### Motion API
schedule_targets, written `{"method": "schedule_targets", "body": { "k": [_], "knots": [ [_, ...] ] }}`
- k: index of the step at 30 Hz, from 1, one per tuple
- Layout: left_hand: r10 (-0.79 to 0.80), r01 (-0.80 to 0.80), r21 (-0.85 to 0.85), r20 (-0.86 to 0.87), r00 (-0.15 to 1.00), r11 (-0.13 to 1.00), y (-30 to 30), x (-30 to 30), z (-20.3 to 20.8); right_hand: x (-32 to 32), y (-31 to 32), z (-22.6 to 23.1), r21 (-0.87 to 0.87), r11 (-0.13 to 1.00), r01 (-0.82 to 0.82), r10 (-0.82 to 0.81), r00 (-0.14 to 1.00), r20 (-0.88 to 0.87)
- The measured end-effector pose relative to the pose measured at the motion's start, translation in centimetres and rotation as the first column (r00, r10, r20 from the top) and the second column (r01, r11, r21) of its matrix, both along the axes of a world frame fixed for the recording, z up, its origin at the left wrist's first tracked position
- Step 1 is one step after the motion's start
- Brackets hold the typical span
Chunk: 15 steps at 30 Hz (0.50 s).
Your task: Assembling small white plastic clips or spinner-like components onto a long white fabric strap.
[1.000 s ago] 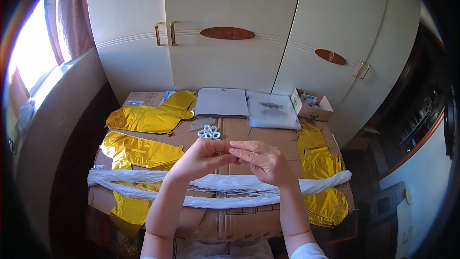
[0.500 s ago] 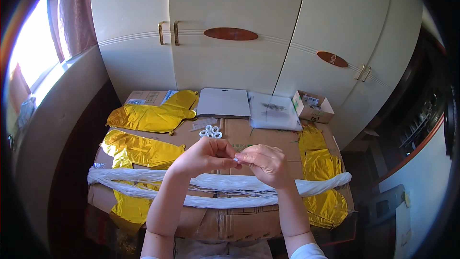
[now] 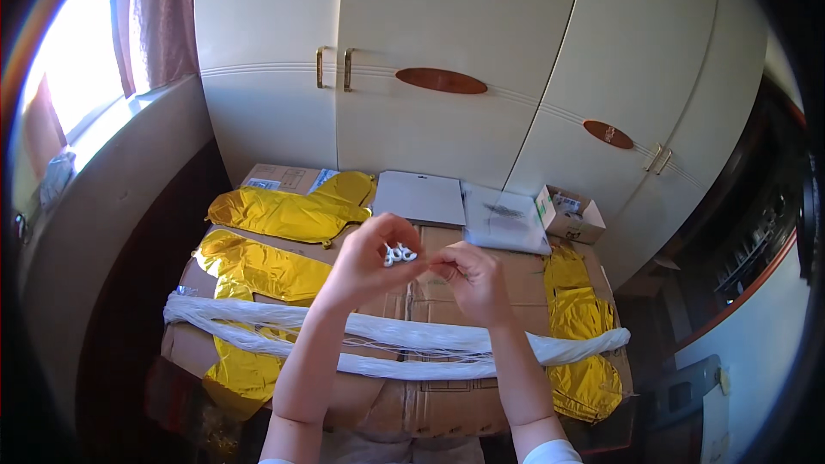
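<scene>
In front of me, above the cardboard surface, my left hand (image 3: 371, 265) and my right hand (image 3: 473, 282) meet at their fingertips. Both pinch at the same spot, on something too small to make out. Several small white rings (image 3: 397, 253) show through the gap between my left thumb and fingers; they appear to lie on the cardboard behind the hand. Below my hands, a long looped bundle of white strands (image 3: 249, 313) stretches across the cardboard (image 3: 447, 404), partly covered by my forearms.
Gold foil balloons, flat, lie at the far left (image 3: 288, 213), at the left (image 3: 266, 268) and at the right (image 3: 584, 385). Along the back are a grey flat stack (image 3: 419, 198), clear plastic bags (image 3: 503, 222) and a small open box (image 3: 574, 219). Behind stands a cream cupboard (image 3: 447, 0).
The whole view has shifted a little. My hands have risen slightly relative to the surface, so my left hand now overlaps the white rings. Their fingertips still meet.
</scene>
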<state>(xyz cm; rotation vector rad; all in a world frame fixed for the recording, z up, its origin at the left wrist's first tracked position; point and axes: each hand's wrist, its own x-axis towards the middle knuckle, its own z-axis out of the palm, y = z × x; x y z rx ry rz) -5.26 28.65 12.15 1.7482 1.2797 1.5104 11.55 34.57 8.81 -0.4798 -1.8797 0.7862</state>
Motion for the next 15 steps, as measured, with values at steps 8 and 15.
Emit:
{"method": "schedule_targets", "body": {
  "k": [8, 15],
  "knots": [
    [0.055, -0.138, 0.137, 0.487, 0.872, 0.981, -1.1, -3.5, 0.5, -5.2, 9.5, -5.7, -0.256, 0.945, 0.201, -0.100, 0.929, 0.357],
    [-0.020, -0.120, 0.219, 0.550, 0.835, 0.968, -1.7, -4.2, 0.8, -8.8, 14.5, -11.8, -0.170, 0.871, 0.460, -0.235, 0.697, 0.678]
  ]
}}
